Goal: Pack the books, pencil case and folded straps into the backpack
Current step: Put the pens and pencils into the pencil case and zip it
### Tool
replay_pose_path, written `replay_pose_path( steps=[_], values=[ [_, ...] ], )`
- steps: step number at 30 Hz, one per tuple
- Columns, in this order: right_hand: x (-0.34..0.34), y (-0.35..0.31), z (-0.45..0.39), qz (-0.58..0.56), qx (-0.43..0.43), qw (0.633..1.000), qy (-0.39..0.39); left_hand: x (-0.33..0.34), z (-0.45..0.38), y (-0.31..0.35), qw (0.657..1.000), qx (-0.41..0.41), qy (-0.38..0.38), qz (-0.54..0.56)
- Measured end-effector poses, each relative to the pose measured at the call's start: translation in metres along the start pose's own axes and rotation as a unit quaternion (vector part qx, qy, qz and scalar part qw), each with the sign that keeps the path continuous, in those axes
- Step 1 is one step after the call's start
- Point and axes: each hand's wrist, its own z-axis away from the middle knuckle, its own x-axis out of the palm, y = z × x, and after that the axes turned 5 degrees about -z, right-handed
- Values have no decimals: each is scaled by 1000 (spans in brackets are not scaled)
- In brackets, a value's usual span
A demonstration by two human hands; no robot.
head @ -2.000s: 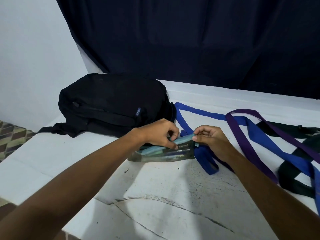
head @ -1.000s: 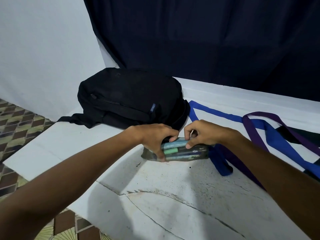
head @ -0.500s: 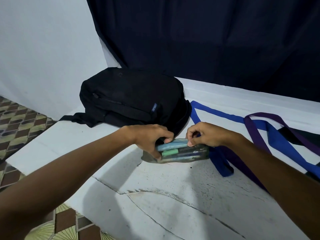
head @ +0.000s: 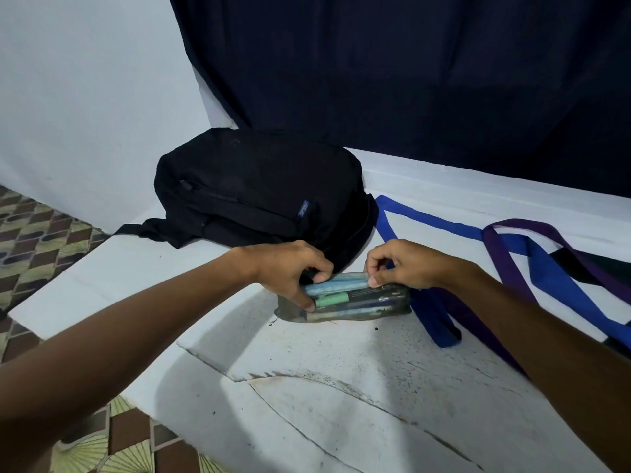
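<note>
Left hand: fingers curled over the left end of the pencil case, thumb low on its front face, fingertips on the top edge — a firm clamp.
Right hand: thumb and forefinger pinched together on the case's top edge near the right end, apparently at the zip; the pull itself is too small to make out.
Pencil case: lies on the white table, just in front of the backpack, with pens showing through its clear side.
How it will handle: probably light and soft-walled, stiffened only by the pens inside — likely to sag if lifted by one corner. A grip round the middle or both ends should suit it best.
Backpack: black, lying flat, looks closed.
Straps: blue strap and purple strap lie loose to the right, unfolded.
Books: none in view.
</note>
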Motion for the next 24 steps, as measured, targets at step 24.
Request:
replay_pose_path(
  steps=[24],
  values=[
    [53,19,51,-412,155,840,316,44,-24,99,821,-152,82,544]
  ],
)
